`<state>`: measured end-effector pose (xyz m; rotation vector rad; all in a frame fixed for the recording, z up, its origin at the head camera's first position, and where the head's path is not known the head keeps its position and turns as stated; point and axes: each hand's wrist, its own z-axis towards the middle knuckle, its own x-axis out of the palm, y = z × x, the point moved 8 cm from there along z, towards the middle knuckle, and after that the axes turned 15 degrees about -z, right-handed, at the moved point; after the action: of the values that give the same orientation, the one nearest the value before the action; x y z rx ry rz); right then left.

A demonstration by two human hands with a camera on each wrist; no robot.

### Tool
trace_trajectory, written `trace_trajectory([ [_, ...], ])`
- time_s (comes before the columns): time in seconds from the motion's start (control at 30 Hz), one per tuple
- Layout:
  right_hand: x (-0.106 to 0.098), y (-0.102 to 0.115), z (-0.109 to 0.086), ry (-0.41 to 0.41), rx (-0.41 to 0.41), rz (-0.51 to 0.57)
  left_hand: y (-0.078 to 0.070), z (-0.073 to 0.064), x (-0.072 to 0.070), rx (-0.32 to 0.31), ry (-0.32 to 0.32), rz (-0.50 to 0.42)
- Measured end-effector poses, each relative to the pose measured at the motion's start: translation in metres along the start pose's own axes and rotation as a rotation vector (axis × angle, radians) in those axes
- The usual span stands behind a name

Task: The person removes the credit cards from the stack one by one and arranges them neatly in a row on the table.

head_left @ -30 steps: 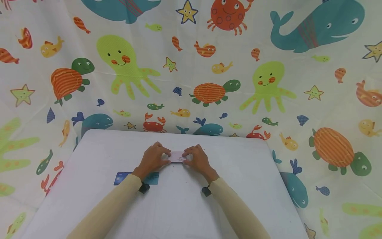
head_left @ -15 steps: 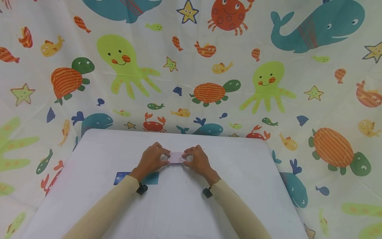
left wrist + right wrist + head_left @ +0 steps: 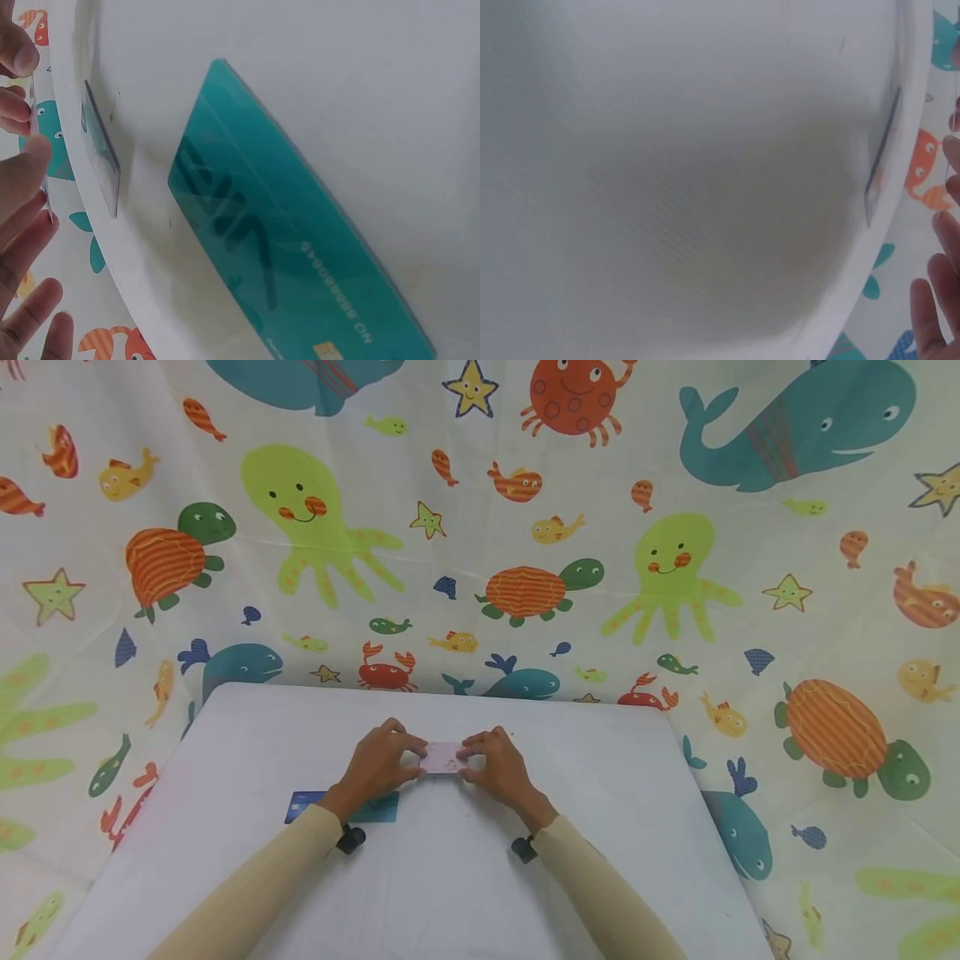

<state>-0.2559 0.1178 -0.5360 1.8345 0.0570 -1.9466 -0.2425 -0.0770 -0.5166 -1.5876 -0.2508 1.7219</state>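
Note:
A pale pink-white card (image 3: 442,757) is stretched between my two hands. My left hand (image 3: 381,760) pinches its left end between thumb and fingers, while my right hand (image 3: 498,767) pinches the right end. Both wrist views show this card edge-on, raised off the table. Below it another card (image 3: 101,154) lies flat on the tabletop, hidden from the head view by the raised one. To the left of the hands lie a dark blue card (image 3: 302,805) and a teal card (image 3: 381,807), partly covered by my left forearm. The teal card fills much of the left wrist view.
The white table (image 3: 600,777) has its far edge just beyond the hands. A curtain (image 3: 465,485) printed with sea animals hangs behind it. Each wrist carries a small black camera (image 3: 351,840).
Both hands have drawn the pale card very slightly nearer to me, and the forearms have shifted a little outward. A dark line under the card's near edge no longer shows.

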Motion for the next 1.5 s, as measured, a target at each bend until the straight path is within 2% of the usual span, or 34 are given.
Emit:
trace_trajectory([
  [0.37,-0.001,0.003,-0.011,-0.002,-0.005,0.026,0.0,-0.007,0.0,0.029,-0.009,-0.011],
  [0.73,0.001,0.01,-0.026,-0.005,-0.028,0.032,0.002,-0.023,0.004,0.0,-0.007,-0.025],
  [0.97,0.002,0.015,-0.034,-0.005,-0.044,0.031,-0.002,-0.033,0.002,0.023,-0.032,-0.037],
  [1.2,0.005,0.018,-0.039,-0.006,-0.041,0.04,-0.003,-0.04,0.004,0.039,-0.029,-0.024],
  [1.5,0.013,0.02,-0.048,-0.001,-0.037,0.065,0.003,-0.051,0.009,-0.013,-0.011,-0.04],
])
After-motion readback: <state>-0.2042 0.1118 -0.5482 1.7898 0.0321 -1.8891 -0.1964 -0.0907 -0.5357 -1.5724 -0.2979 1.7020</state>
